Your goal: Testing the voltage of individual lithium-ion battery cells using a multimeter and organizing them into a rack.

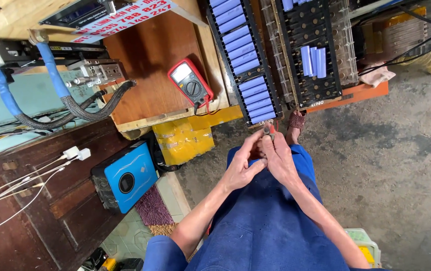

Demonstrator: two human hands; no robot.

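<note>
My left hand [243, 168] and my right hand [277, 158] are pressed together over my lap in blue clothing. My right hand is closed on a small tool with red handles [270, 129], likely pliers or cutters, its tip pointing away from me. My left hand's fingers pinch something small next to the tool; what it is cannot be made out. Just beyond the tool lies a long black battery holder [230, 75] filled with a row of blue cylindrical cells [248, 65].
A second black holder [308, 75] with a few blue cells sits to the right. A red multimeter [190, 83] lies on a wooden board. A blue box [127, 175], yellow-wrapped package [185, 138], braided hoses [85, 108] and white cables [24, 183] lie left. Concrete floor right.
</note>
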